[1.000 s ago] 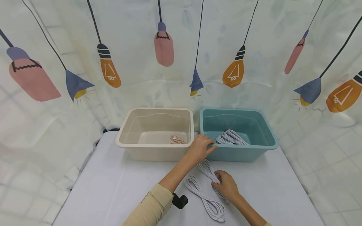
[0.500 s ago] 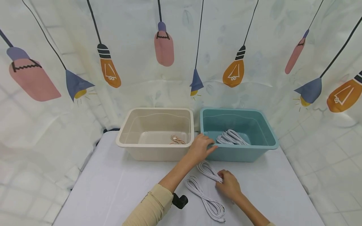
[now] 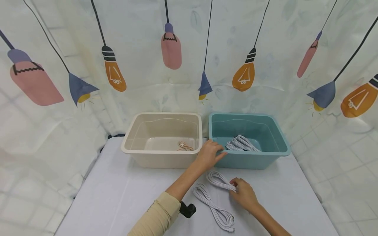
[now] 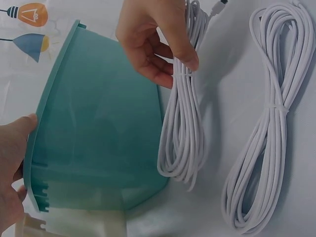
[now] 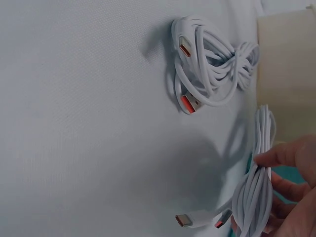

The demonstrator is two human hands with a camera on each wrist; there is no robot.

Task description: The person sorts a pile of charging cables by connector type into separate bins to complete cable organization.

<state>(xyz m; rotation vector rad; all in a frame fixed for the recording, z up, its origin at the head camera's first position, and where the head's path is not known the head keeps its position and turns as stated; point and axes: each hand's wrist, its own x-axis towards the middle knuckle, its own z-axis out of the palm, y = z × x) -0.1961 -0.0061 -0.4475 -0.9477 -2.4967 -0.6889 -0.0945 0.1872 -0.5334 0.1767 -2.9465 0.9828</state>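
My right hand [image 3: 243,194] pinches a coiled white USB charging cable [image 4: 185,123] at its tied middle. Its USB-C plug [image 5: 183,220] sticks out beside the fingers in the right wrist view. A second coiled white cable [image 3: 214,208] lies on the white table, left of and nearer than the held one. My left hand [image 3: 209,153] grips the rim of the teal bin [image 3: 251,160] at its near left corner, thumb outside. More white cable [image 3: 242,143] lies coiled inside that bin. In the left wrist view, the left hand [image 4: 12,168] shows only partly, at the rim.
A beige bin [image 3: 162,160] stands left of the teal one, with a small peach-coloured cable [image 3: 185,146] inside. Behind both hangs a pale curtain [image 3: 141,82] printed with lamps. A black device [image 3: 188,209] sits at the left wrist.
My right hand has shifted to the right and slightly nearer, taking the pinched cable along. The left hand has stayed on the teal bin's rim.
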